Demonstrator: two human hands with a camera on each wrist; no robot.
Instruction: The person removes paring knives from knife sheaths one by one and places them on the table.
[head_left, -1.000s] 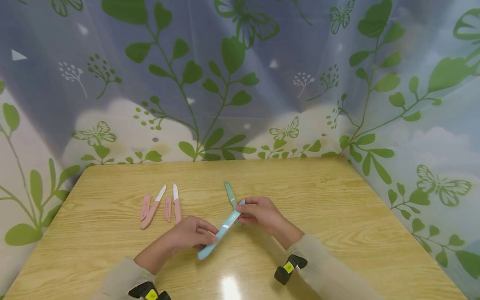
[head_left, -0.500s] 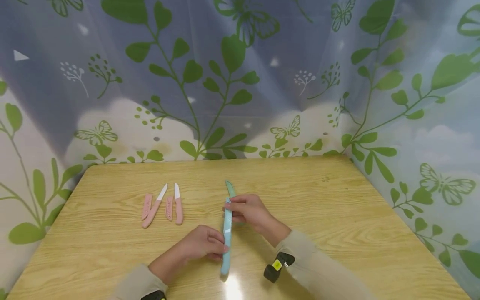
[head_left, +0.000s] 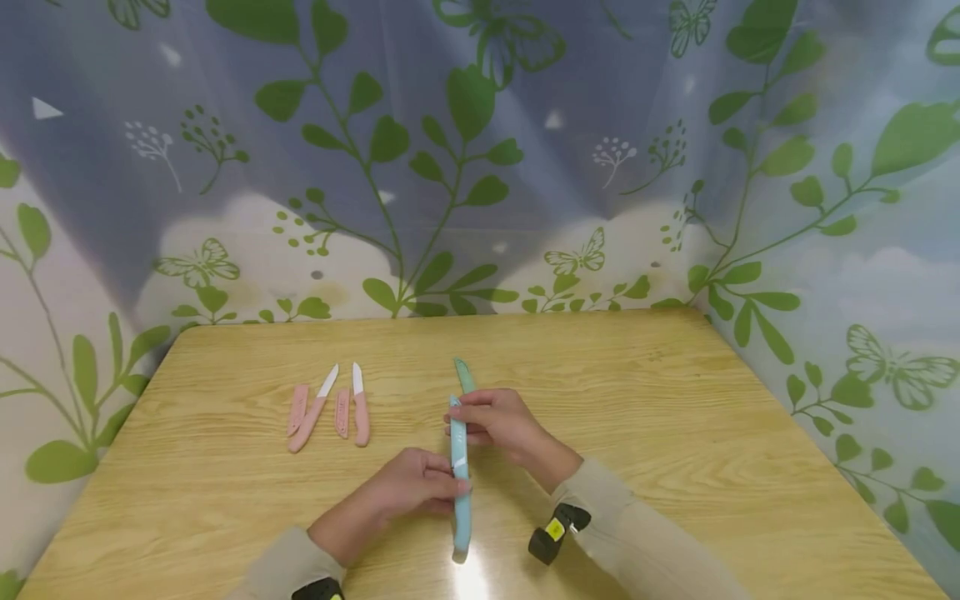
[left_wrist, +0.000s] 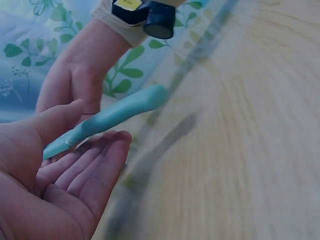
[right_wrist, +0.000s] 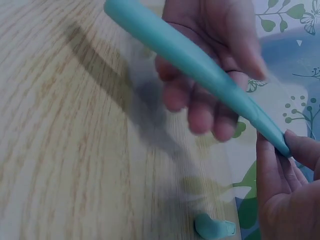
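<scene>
Head view: the green knife [head_left: 464,377] lay mostly hidden behind the right hand [head_left: 504,419], only its far end showing; lettering on the pink sheaths [head_left: 342,412] was too small to read. The bottom edge cut off both sleeves [head_left: 645,525] and the table [head_left: 600,375]. Left wrist view: the left hand [left_wrist: 65,175], cut by the left edge, hid one end of the blue knife [left_wrist: 112,117]. Right wrist view: the left hand's fingers were blurred; the right edge cut off the right hand.

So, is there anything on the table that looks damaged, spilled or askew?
I see nothing spilled or damaged. The left pink knife looks slightly askew: it slants, while the right pink knife lies nearly straight.
</scene>
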